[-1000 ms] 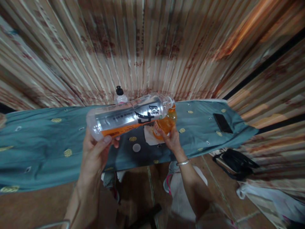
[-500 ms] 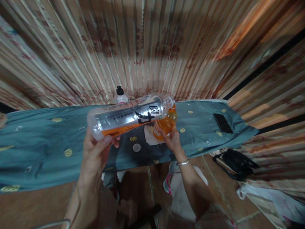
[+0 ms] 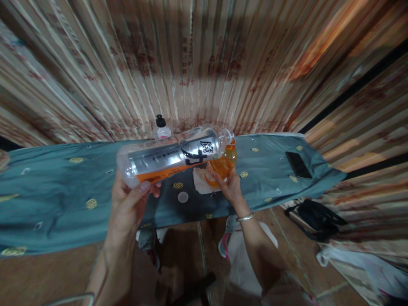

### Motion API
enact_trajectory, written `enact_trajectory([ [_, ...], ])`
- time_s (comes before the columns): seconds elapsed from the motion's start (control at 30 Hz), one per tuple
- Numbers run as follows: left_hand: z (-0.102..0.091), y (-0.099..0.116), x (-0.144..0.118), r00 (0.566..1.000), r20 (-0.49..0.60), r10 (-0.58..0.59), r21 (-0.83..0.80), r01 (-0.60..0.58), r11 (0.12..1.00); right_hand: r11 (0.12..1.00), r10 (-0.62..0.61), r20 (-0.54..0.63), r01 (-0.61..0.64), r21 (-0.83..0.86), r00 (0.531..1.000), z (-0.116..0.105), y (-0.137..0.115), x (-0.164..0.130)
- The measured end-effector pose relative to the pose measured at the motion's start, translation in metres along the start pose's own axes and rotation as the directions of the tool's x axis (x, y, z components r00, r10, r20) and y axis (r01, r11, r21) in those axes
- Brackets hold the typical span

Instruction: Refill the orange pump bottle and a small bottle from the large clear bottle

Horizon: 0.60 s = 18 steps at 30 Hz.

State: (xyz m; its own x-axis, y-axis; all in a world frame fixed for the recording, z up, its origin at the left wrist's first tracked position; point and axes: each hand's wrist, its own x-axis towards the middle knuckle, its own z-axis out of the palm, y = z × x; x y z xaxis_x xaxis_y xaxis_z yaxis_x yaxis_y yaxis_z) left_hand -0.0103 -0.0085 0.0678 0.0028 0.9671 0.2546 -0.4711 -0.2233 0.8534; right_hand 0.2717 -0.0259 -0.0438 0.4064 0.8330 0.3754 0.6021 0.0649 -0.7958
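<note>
My left hand (image 3: 127, 206) grips the base of a large clear plastic bottle (image 3: 174, 155) with a silver and black label. The bottle lies almost level, its open neck at the right, with a thin band of orange liquid along its lower side. Its mouth rests over a small container of orange liquid (image 3: 222, 163), which my right hand (image 3: 230, 187) holds on the teal cloth-covered table (image 3: 57, 191). A white napkin (image 3: 199, 180) lies under the container. A small white cap (image 3: 182, 196) lies on the cloth near it.
A bottle with a black cap (image 3: 161, 127) stands at the back of the table against the curtain. A black phone (image 3: 298, 165) lies at the table's right end. A black bag (image 3: 318, 219) and white cloth (image 3: 360, 265) lie on the tiled floor at right.
</note>
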Motion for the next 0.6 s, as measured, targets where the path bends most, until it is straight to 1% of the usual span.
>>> enact_trajectory([
  [0.17,0.0020,0.0013,0.0007,1.000,-0.009,-0.009,-0.002,0.009,1.000,0.998,0.055,-0.013,-0.055,0.021,0.998,-0.0002,-0.0048,-0.0007],
  [0.47,0.0042,0.0037,0.0009,1.000,0.002,0.002,-0.004,-0.002,1.000,0.996,0.081,-0.024,-0.080,0.046,0.996,0.0001,-0.0075,-0.0002],
  [0.6,0.0041,0.0026,0.0022,0.999,0.027,0.019,-0.012,-0.019,1.000,0.995,0.081,-0.018,-0.080,0.058,0.997,0.0004,-0.0074,-0.0004],
])
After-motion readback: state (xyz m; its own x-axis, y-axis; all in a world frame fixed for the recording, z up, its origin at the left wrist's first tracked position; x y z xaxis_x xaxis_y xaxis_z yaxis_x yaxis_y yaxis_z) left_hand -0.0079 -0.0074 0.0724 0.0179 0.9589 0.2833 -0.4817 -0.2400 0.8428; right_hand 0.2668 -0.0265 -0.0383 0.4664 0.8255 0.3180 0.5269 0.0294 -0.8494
